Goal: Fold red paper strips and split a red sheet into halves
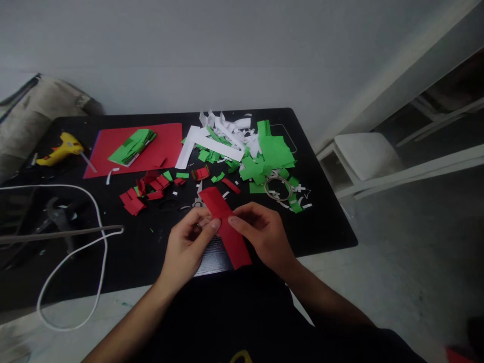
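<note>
Red strip (226, 227) is pinched at its middle by both hands, left hand (187, 244) and right hand (262, 237) closed on it, above the desk's (321, 222) near edge; scissors (197, 200) lie just beyond, paper scraps (260, 156) toward the far edge, glue gun (60, 149) at the far left corner

Left hand (189, 242): forearm enters from the lower left, palm turned inward, fingers curled, thumb and forefinger pinched together at its right edge. Right hand (264, 234): forearm enters from the lower right, fingers bent, fingertips pinched just beside the left thumb. The two hands almost meet, fingertips facing.
</note>
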A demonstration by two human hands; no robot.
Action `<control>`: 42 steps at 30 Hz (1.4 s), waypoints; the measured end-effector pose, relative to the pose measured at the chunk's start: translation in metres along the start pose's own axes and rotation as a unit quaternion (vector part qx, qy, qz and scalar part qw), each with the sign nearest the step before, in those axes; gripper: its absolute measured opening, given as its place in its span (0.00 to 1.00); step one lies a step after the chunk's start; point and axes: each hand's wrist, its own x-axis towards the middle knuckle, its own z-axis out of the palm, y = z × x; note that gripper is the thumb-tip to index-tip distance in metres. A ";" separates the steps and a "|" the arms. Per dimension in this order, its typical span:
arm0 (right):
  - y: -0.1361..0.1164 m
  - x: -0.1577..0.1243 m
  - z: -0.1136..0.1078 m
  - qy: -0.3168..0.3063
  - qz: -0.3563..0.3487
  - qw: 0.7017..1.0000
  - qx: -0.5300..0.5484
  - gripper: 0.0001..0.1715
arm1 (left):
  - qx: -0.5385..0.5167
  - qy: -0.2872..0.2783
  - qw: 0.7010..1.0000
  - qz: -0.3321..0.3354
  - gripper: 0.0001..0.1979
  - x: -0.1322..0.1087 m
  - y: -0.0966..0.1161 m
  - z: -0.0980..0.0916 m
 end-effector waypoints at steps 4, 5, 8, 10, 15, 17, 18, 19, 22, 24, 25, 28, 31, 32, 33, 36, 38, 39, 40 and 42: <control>0.005 0.000 0.000 -0.008 0.016 1.000 0.013 0.09 | -0.030 0.018 0.999 0.002 0.10 0.004 -0.001 0.003; 0.006 0.000 0.000 -0.006 0.010 1.000 0.014 0.09 | -0.035 0.022 0.999 0.004 0.12 0.004 -0.002 0.003; 0.007 -0.001 0.002 0.012 -0.009 1.000 0.012 0.11 | -0.040 0.030 0.999 0.013 0.16 0.003 -0.002 0.004; 0.007 -0.001 0.002 0.020 -0.023 1.000 0.000 0.12 | -0.034 0.035 0.998 0.026 0.16 0.002 -0.001 0.005; 0.005 -0.003 0.003 0.003 -0.079 0.996 -0.049 0.03 | 0.023 0.041 0.995 0.086 0.10 -0.001 -0.002 0.005; 0.005 -0.003 0.004 -0.004 -0.078 0.995 -0.055 0.03 | 0.079 0.024 0.991 0.102 0.04 -0.002 -0.002 0.004; 0.005 -0.003 0.004 -0.005 -0.073 0.996 -0.052 0.04 | 0.100 0.014 0.989 0.106 0.02 -0.002 -0.001 0.003; 0.005 -0.002 0.004 -0.004 -0.069 0.996 -0.048 0.05 | 0.112 0.005 0.988 0.109 0.02 -0.003 -0.001 0.003; 0.005 -0.002 0.006 0.002 -0.057 0.998 -0.036 0.06 | 0.106 0.005 0.988 0.114 0.01 -0.003 0.002 0.004; 0.005 -0.002 0.007 0.005 -0.056 0.998 -0.030 0.06 | 0.095 0.016 0.989 0.115 0.01 -0.003 0.003 0.006; 0.005 -0.002 0.007 0.007 -0.057 0.998 -0.027 0.06 | 0.090 0.022 0.989 0.116 0.01 -0.003 0.003 0.007; 0.005 -0.002 0.006 0.011 -0.060 0.998 -0.019 0.04 | 0.086 0.045 0.988 0.119 0.03 -0.003 0.001 0.007; 0.004 -0.002 0.004 0.003 -0.057 0.998 -0.029 0.01 | 0.100 0.044 0.986 0.124 0.03 -0.004 -0.001 0.004; 0.004 -0.002 0.004 -0.001 -0.057 0.998 -0.034 0.02 | 0.109 0.035 0.985 0.125 0.04 -0.004 -0.002 0.003; 0.004 -0.002 0.003 -0.005 -0.057 0.998 -0.036 0.03 | 0.117 0.025 0.985 0.127 0.05 -0.004 -0.002 0.002; 0.005 -0.003 0.002 -0.017 -0.057 0.998 -0.022 0.04 | 0.124 0.007 0.983 0.135 0.05 -0.004 -0.002 -0.001; 0.006 -0.003 0.001 -0.024 -0.050 0.998 -0.008 0.09 | 0.124 0.001 0.982 0.141 0.07 -0.003 -0.002 -0.002; 0.007 -0.003 0.001 -0.026 -0.048 0.998 -0.006 0.12 | 0.128 -0.001 0.981 0.144 0.09 -0.003 -0.002 -0.002; 0.008 -0.003 0.000 -0.025 -0.049 0.998 -0.010 0.14 | 0.136 -0.004 0.980 0.146 0.11 -0.003 -0.002 -0.003; 0.009 -0.003 -0.001 -0.020 -0.064 0.997 -0.035 0.14 | 0.161 -0.007 0.976 0.145 0.14 -0.002 -0.002 -0.005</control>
